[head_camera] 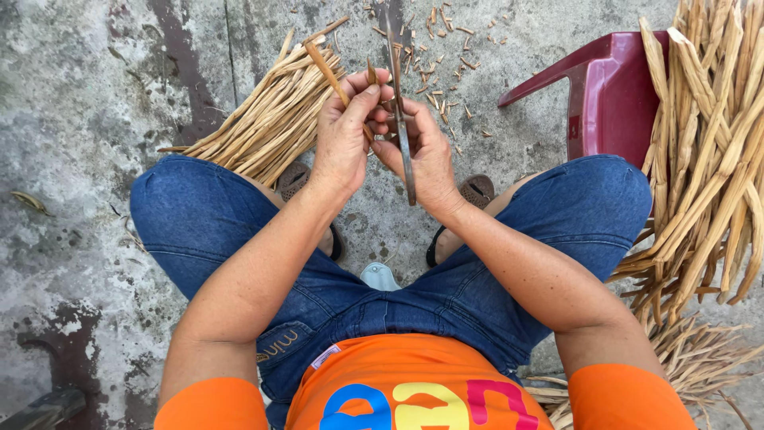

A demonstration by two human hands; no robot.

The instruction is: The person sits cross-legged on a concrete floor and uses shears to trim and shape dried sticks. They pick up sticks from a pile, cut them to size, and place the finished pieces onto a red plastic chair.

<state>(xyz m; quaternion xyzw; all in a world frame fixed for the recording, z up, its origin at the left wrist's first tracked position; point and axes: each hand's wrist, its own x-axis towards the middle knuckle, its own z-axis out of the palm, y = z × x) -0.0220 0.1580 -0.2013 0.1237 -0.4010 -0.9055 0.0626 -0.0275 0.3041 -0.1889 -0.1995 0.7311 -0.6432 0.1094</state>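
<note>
Though rough, concrete floor (87, 103) beneath stalks (270, 119)

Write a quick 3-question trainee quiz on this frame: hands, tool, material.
1. True or false: the right hand holds a long narrow blade.
2. Which side of the person is the neat bundle of tan strips lying on the floor? A) left B) right C) behind
3. Fill in: the left hand pinches one tan ____ between thumb and fingers.

Key
1. True. The blade runs through that hand's grip.
2. A. The looser pile rests against the red plastic chair on the right.
3. Strip. Short offcuts lie on the concrete beyond the hands.
</note>
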